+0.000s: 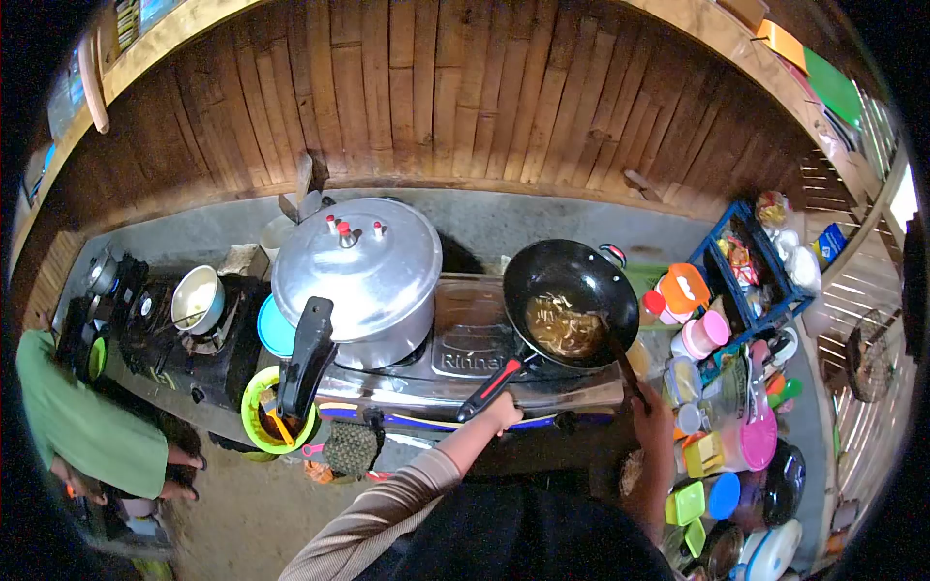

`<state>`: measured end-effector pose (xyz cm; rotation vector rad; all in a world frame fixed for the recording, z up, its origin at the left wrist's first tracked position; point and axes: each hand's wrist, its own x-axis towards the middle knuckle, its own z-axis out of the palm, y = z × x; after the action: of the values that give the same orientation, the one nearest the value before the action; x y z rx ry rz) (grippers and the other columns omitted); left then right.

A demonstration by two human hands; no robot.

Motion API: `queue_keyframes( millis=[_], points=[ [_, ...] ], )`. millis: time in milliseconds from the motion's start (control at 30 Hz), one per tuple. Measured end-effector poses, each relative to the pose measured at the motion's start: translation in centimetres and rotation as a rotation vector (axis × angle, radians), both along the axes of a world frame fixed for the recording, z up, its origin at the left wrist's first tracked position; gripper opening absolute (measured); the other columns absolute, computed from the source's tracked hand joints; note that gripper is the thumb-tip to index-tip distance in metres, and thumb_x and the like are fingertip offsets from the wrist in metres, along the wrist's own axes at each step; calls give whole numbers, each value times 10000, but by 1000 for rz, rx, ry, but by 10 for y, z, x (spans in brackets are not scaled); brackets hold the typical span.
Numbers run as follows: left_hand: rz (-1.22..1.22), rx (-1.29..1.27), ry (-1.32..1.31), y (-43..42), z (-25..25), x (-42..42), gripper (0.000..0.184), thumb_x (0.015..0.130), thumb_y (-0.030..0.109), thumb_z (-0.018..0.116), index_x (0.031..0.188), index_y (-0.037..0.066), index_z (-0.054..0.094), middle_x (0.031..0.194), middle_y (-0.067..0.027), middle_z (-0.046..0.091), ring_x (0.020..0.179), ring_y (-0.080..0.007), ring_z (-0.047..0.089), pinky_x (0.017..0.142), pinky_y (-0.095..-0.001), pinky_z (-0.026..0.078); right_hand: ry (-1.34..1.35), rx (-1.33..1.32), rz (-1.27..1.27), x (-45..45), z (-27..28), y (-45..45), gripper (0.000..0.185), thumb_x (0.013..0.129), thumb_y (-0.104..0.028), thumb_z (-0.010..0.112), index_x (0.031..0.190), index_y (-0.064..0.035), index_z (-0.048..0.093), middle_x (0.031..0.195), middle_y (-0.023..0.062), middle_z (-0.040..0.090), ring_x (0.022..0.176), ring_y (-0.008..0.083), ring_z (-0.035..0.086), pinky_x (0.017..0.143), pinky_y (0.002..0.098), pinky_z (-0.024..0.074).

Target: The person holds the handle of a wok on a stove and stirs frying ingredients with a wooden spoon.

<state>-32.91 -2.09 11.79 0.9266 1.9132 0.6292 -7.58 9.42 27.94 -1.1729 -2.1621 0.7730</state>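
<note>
With the right hand (pixel 654 418) wrapped round a dark slender utensil (pixel 630 370) and the left hand (pixel 501 414) beside the red-and-black handle (pixel 492 388), its hold unclear to me, hard stirring might tip the round black wok (pixel 594 281) on the silver metal stove (pixel 475 334), slopping brown liquid (pixel 562 329).

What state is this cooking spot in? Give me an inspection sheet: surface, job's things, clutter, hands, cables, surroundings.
Surface: silver metal stove, bearing a large silver metal pressure cooker.
Job's things: round black wok on the stove, holding brown liquid with pale strips; dark long-handled utensil reaches in.
Clutter: lime-green round plastic bowl left of the stove; coloured plastic containers crowded at right.
Hands: left hand at the stove's front, beside the wok's black-and-red handle, grip unclear; right hand holds the utensil.
Cables: nothing seen.
Surroundings: brown wooden-slat wall behind; another person in green clothing at far left.
</note>
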Motion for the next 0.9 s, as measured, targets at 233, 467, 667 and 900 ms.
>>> queue_keyframes(
  millis=[233,467,667,900],
  points=[
    [11,-12,2,-4,17,1,355,783,233,534,626,-80,585,518,-153,577,390,-233,575,447,-365,515,-216,-1,-5,41,29,-26,334,844,-82,628,1171,-25,594,1079,165,645,980,236,617,849,328,464],
    [-19,-59,-34,3,-5,-3,295,787,248,546,706,-29,607,539,-96,595,383,-188,569,397,-330,484,-269,-1,98,43,62,-51,327,842,-91,627,1160,-20,601,1052,170,651,938,244,621,820,336,469],
    [-15,-81,6,0,11,-1,302,782,267,548,680,-11,602,534,-86,592,382,-182,568,406,-318,489,-283,29,71,42,80,-60,276,855,-224,619,1120,-147,635,923,197,653,852,395,626,724,444,495],
    [45,-31,-1,-5,23,3,383,794,280,541,607,-49,600,520,-135,592,422,-211,598,473,-359,520,-365,-74,116,47,102,-60,331,842,-144,601,1152,-30,596,851,183,635,780,290,624,723,357,472]
  ],
)
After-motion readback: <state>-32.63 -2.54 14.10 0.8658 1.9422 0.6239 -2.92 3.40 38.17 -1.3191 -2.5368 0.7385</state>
